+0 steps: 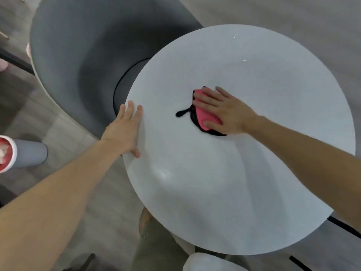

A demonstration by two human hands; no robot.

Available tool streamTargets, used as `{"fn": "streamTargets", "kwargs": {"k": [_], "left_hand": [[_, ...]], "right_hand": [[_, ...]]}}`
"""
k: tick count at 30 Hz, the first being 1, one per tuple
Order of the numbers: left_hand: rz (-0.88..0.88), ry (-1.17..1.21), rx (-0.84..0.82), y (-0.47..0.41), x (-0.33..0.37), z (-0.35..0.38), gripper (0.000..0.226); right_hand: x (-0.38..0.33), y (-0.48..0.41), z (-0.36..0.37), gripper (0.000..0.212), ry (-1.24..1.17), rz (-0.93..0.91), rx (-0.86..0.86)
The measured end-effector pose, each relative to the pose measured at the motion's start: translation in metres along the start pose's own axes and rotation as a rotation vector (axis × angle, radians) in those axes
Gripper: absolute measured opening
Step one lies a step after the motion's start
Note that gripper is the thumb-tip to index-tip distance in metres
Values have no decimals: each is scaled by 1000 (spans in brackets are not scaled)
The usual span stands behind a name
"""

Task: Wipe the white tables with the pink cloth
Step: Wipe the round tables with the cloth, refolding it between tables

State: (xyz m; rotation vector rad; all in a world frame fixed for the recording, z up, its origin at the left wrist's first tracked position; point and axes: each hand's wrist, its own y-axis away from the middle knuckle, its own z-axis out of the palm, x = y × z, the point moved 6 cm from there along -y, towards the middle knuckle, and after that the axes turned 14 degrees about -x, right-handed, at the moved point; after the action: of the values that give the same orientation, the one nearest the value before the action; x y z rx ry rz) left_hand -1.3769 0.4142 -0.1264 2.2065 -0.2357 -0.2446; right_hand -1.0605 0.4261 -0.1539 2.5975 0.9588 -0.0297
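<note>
The right hand (224, 112) presses the pink cloth (205, 118) flat on the round white surface (254, 182), fingers (207, 101) spread. The left hand (125, 130) rests flat at the edge, fingers straight.

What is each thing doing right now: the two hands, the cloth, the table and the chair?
Right hand: flat, fingers straight, pressing down on the cloth.
Left hand: flat, fingers straight, resting on the table's edge.
Cloth: bunched up, lying on the table under the right hand.
Table: standing, with the cloth near the middle of its top.
Chair: pushed close, seat partly under the table's top.
</note>
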Motion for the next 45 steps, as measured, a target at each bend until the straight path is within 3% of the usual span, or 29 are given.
{"fn": "streamTargets", "kwargs": {"k": [2,5,7,10,14,16,18,19,22,24,26,29,31,33,37,40,43,45], "left_hand": [[-12,-2,-4,0,-1,1,176],[-14,-29,-9,0,2,1,177],[-19,-21,-7,0,1,1,176],[-30,-63,1,-2,3,1,176],[-16,-56,-2,-2,3,0,176],[-12,-48,6,0,1,-1,176],[-5,-43,9,0,1,-1,176],[0,-44,8,-1,1,0,176],[14,-47,25,-1,-1,1,175],[40,-33,41,0,-3,2,175],[54,-48,56,-1,-3,1,175],[50,-91,94,-1,-4,-1,176],[58,-100,120,-2,-4,-1,178],[65,-106,146,-2,-6,-5,179],[93,-141,134,1,-11,-9,175],[139,-252,159,3,-10,-28,146],[200,-341,257,-6,-9,-57,91],[239,-355,351,-13,-9,-71,101]], "right_hand": [[2,-1,0,76,-8,61,49],[-45,0,12,78,-249,466,222],[-92,-3,24,81,-323,597,171],[-89,8,14,67,-273,374,161],[-51,10,-8,55,91,-262,67],[-49,-2,-1,55,184,-448,-33],[-52,-16,7,56,166,-399,-23],[-57,-20,8,57,80,-244,42],[-106,-17,20,62,-239,477,190],[-158,-22,28,67,-258,636,102],[-171,-25,27,74,-201,477,-5],[-127,-29,6,80,-35,11,15],[-109,-34,0,85,89,-150,-26],[-116,-43,2,85,63,-133,-42],[-170,-53,8,81,-177,157,72],[-203,-52,11,73,-159,71,22],[-170,-39,15,62,-70,-108,-17],[-102,-29,8,61,-62,159,38]]}}
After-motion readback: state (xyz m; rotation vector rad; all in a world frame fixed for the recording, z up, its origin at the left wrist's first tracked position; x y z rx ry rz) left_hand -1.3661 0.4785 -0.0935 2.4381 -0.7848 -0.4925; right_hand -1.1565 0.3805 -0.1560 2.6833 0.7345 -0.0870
